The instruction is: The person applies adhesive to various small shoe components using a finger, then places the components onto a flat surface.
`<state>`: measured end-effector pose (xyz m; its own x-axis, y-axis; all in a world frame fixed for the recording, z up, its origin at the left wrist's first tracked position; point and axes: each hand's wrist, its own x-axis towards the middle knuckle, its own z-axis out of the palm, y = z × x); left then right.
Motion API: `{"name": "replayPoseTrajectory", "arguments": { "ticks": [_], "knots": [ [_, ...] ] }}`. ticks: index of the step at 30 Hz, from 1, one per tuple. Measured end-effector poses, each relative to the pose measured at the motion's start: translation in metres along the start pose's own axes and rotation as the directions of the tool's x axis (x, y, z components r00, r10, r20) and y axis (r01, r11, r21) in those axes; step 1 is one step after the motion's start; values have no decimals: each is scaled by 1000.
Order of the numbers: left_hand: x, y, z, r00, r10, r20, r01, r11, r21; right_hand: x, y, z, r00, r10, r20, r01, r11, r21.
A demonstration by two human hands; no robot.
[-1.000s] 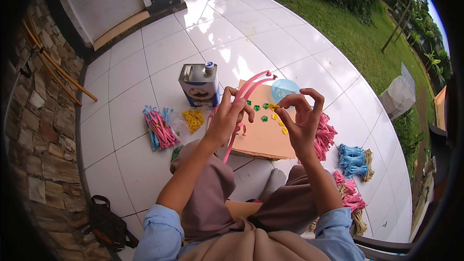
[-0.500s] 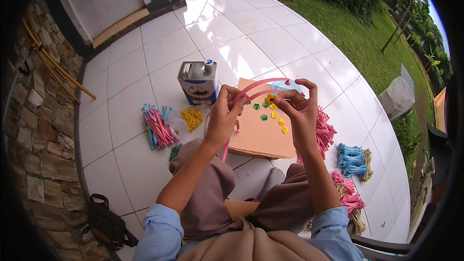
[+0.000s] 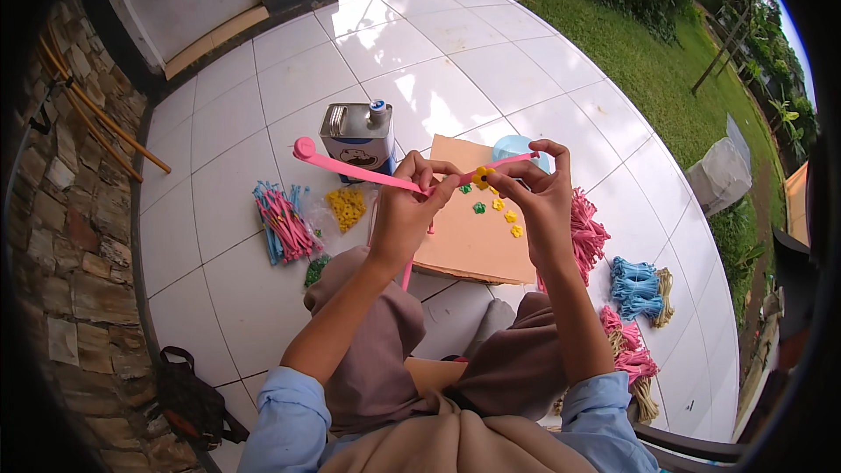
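Above the cardboard sheet (image 3: 464,241), the pink strip (image 3: 359,170) runs long-axis leftward from the pinching left hand (image 3: 407,210), while the right hand (image 3: 539,197) pinches its yellow flower (image 3: 481,178) end.

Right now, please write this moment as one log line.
left hand: pinches pink strip | right hand: holds yellow flower piece on strip | below: cardboard sheet

A rectangular metal tin (image 3: 357,136) with a blue cap and dark label stands on the tiles.
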<state>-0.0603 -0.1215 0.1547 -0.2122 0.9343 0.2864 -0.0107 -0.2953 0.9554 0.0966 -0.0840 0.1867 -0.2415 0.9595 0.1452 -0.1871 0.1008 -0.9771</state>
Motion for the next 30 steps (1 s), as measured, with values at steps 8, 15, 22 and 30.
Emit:
{"name": "replayPoseTrajectory", "arguments": {
  "ticks": [8,15,22,30],
  "knots": [
    [-1,-1,3,996,91,6,-91,996,-22,2,2,2,1000,-19,20,18,999,31],
    [-2,0,8,995,101,5,-100,988,-116,1,2,3,998,-55,19,55,998,7],
    [-4,2,10,997,81,7,-78,979,-191,-1,0,7,992,-126,32,126,992,-4],
    [-4,-2,11,992,125,-9,-125,981,-148,-2,9,11,985,-174,17,174,985,-8]
  ]
}}
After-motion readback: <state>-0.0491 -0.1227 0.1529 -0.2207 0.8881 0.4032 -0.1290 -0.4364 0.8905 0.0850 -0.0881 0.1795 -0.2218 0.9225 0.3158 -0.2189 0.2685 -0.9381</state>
